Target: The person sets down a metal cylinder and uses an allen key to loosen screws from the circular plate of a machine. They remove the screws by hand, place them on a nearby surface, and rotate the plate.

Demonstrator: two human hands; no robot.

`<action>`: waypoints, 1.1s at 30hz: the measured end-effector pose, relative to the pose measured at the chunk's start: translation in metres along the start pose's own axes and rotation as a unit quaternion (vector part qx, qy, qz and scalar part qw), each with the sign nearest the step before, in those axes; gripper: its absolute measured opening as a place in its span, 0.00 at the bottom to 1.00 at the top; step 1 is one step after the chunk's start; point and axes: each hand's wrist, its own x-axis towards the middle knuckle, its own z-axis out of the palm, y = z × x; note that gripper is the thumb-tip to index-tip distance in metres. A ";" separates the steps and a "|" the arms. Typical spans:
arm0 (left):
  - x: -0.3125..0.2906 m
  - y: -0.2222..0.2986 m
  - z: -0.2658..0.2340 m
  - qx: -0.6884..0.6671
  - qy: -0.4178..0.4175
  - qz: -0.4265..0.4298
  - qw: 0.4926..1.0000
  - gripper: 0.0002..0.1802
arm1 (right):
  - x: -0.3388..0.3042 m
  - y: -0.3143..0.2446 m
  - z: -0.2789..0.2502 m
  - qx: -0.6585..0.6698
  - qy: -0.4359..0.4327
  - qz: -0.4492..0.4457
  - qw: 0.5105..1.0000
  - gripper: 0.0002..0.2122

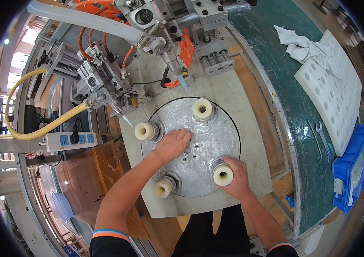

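A round metal turntable [203, 141] carries several cream plastic sleeves, each with a round central hole. My right hand [238, 180] is closed around the lower-right cream sleeve [223, 175], thumb and fingers curving along its side. Over the middle of the disc is my left hand [173, 145], its fingers drawn together and curled down; whatever is beneath them is hidden. An upper-left sleeve [144, 131] stands just beside that hand. Farther off are an upper-right sleeve [202, 109] and a lower-left sleeve [163, 188]. The sleeves sit on metal holders.
Two dispensing nozzles, a left one [127, 121] and a right one [184, 84], hang over the disc's far side. A power strip [71, 141] is at left. On the green bench [272, 55] at right lie a perforated white board [332, 90], a wrench [324, 139] and a blue bin [353, 169].
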 end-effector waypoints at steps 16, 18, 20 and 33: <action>-0.071 0.061 -0.065 -0.447 0.029 -0.305 0.840 0.11 | -0.016 -0.003 -0.052 0.020 -0.033 0.081 0.996 0.36; -0.095 0.074 -0.071 -0.484 0.030 -0.319 0.815 0.12 | -0.023 0.012 -0.098 -0.036 0.110 0.049 0.992 0.27; -0.115 0.092 -0.070 -0.596 0.076 -0.377 0.705 0.15 | -0.032 0.035 -0.153 -0.163 0.218 0.094 0.957 0.18; -0.139 0.116 -0.013 -0.451 0.271 -0.374 0.763 0.29 | -0.021 0.124 -0.276 -0.398 -0.052 0.197 0.894 0.06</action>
